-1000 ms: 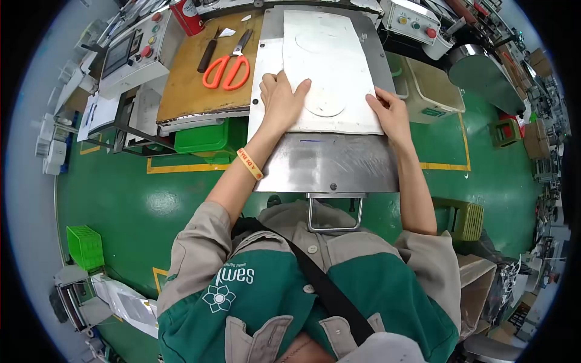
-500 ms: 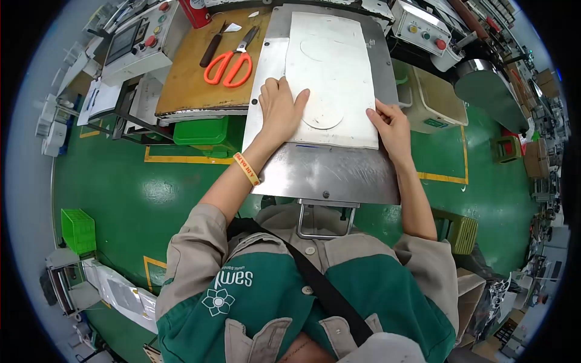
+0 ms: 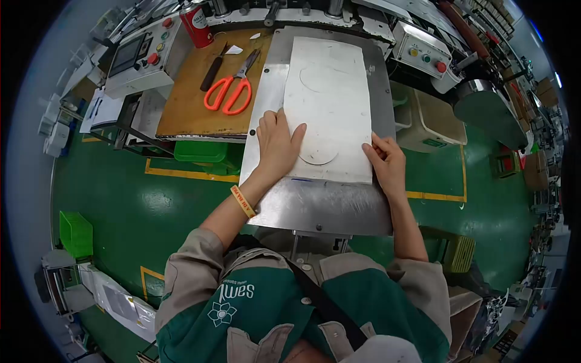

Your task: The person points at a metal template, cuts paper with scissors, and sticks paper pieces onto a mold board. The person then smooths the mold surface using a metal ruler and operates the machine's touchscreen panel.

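A white rectangular sheet (image 3: 333,115) with faint round outlines and a curved cut line lies on a metal plate (image 3: 339,209). My left hand (image 3: 277,142) is at the sheet's left edge, thumb on top and fingers curled at the border; the fingertips are partly hidden. On the opposite side my right hand (image 3: 387,160) pinches the right edge between thumb and fingers. Orange-handled scissors (image 3: 229,94) lie left of the plate, blades pointing away. Beside them is a dark-handled knife (image 3: 213,69).
The scissors rest on a brown board (image 3: 181,115) with a red can (image 3: 196,25) at its far end. Control boxes with buttons stand left (image 3: 145,54) and right (image 3: 417,51). A green bin (image 3: 206,156) is under the board; a beige bin (image 3: 433,118) stands right of the plate.
The view has tilted upward, so the plate, sheet and hands appear lower, and more of the machine behind shows. Both hands keep about the same places on the sheet.
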A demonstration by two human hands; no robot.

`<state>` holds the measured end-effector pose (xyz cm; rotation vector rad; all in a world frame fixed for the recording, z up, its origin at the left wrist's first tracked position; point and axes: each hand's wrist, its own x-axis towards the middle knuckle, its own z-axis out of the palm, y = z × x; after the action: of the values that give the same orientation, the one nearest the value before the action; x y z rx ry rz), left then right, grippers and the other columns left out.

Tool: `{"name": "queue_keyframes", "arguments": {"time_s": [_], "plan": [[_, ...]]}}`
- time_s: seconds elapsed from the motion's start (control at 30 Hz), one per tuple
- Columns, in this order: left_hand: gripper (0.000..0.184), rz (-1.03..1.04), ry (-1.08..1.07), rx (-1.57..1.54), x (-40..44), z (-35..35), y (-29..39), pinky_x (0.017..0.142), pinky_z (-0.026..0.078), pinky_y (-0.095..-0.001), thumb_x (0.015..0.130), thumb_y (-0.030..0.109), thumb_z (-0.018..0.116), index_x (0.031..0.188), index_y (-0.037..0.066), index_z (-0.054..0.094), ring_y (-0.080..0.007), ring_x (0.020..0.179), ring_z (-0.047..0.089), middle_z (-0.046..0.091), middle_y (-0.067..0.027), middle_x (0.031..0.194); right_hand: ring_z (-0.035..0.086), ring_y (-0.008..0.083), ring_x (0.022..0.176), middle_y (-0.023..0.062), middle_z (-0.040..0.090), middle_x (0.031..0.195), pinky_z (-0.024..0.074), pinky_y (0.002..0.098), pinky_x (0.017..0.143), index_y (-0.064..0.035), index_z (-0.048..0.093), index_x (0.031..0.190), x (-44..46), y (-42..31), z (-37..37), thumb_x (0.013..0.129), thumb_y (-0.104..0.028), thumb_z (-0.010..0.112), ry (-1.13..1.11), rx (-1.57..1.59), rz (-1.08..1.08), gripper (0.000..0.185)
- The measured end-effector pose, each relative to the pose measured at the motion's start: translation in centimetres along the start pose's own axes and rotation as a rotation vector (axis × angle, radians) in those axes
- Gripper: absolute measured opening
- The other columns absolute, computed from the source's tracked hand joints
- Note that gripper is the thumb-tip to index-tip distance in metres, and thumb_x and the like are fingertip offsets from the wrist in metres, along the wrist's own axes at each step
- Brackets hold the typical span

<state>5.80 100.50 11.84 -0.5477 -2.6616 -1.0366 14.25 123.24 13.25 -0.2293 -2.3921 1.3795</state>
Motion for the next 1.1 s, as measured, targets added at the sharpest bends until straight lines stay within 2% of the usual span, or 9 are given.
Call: {"name": "queue_keyframes", "arguments": {"time_s": [0.17,0.33,0.43,0.53,0.7,0.87,0.97,1.07,1.1], "plan": [[0.051,-0.028,-0.003,0.02,-0.2,-0.1,0.3,0.085,0.032,-0.0413,0.087,0.027,0.06,0.119,-0.009,0.043,-0.0328,0.098,0.04,0.042,-0.0176,0.102,0.045,0.0068,0.066,0.0005,0.051,0.077,0.0393,0.0202,0.06,0.0007,0.065,0.114,-0.1,-0.1,0.2,0.083,-0.007,0.069,0.007,-0.027,-0.028,0.032],[0.059,-0.036,0.038,0.074,-0.5,0.8,0.2,0.089,0.031,-0.0436,0.089,0.028,0.058,0.13,-0.009,0.037,-0.034,0.1,0.04,0.041,-0.019,0.107,0.047,0.0175,0.071,0.0073,0.047,0.079,0.0406,0.0294,0.065,0.0062,0.061,0.111,-0.5,-0.6,0.5,0.088,-0.011,0.064,-0.019,-0.171,-0.021,0.029],[0.065,0.102,0.102,0.128,-0.8,0.3,0.6,0.1,0.025,-0.0483,0.09,0.03,0.056,0.14,-0.005,0.031,-0.0375,0.123,0.032,0.033,-0.0238,0.135,0.052,0.0313,0.101,0.0166,0.054,0.109,0.0423,0.04,0.086,-0.0014,0.051,0.13,-0.4,-1.0,-0.1,0.088,-0.014,0.062,0.028,-0.588,-0.247,0.045],[0.059,0.284,-0.132,0.229,-1.7,-0.1,1.1,0.11,0.014,-0.0534,0.095,0.039,0.045,0.143,0.008,0.033,-0.036,0.138,0.021,0.024,-0.0204,0.149,0.041,0.0351,0.126,0.0184,0.045,0.135,0.0328,0.0455,0.103,-0.0082,0.038,0.142,2.9,-4.0,1.3,0.093,-0.026,0.055,-0.069,-0.605,-0.589,0.054],[0.055,0.482,-0.343,0.249,-2.7,-2.0,1.0,0.112,0.009,-0.0566,0.097,0.043,0.04,0.145,0.019,0.033,-0.032,0.141,0.02,0.025,-0.0156,0.151,0.016,0.0319,0.143,0.01,0.025,0.153,0.0096,0.0487,0.115,-0.0188,0.027,0.148,14.2,-0.2,7.6,0.098,-0.051,0.025,-0.401,-0.827,-0.397,0.059],[0.055,0.564,-0.444,0.19,-4.6,-4.5,0.3,0.113,0.015,-0.0535,0.095,0.039,0.046,0.146,0.021,0.031,-0.0267,0.141,0.023,0.027,-0.0079,0.151,0.015,0.031,0.143,0.0061,0.024,0.154,0.0083,0.0495,0.116,-0.0226,0.029,0.147,23.1,0.4,10.0,0.098,-0.05,0.024,-0.247,-0.976,-0.227,0.056],[0.053,0.565,-0.431,0.153,-5.2,-4.8,-0.2,0.113,0.021,-0.0481,0.093,0.027,0.052,0.143,0.019,0.036,-0.0243,0.139,0.028,0.032,-0.0062,0.149,0.019,0.0285,0.142,0.0037,0.027,0.153,0.0105,0.047,0.116,-0.0239,0.031,0.146,19.0,-0.3,10.1,0.099,-0.047,0.025,-0.459,-0.883,-0.674,0.052],[0.047,0.579,-0.37,0.108,-5.3,-4.7,-0.8,0.113,0.023,-0.0466,0.092,0.016,0.05,0.138,0.017,0.043,-0.0229,0.137,0.032,0.037,-0.0048,0.146,0.026,0.0218,0.14,0.003,0.031,0.151,0.0151,0.0425,0.116,-0.0252,0.038,0.143,12.2,-5.3,10.5,0.1,-0.046,0.028,-0.902,-0.773,-0.882,0.049],[0.05,0.58,-0.382,0.112,-5.4,-4.4,-1.2,0.114,0.022,-0.0469,0.089,0.011,0.052,0.138,0.016,0.042,-0.0232,0.138,0.031,0.037,-0.0046,0.147,0.025,0.0263,0.14,0.0051,0.032,0.151,0.0149,0.0436,0.116,-0.0229,0.038,0.143,14.9,-2.6,11.8,0.1,-0.043,0.03,-0.754,-0.724,-0.907,0.049]]}}
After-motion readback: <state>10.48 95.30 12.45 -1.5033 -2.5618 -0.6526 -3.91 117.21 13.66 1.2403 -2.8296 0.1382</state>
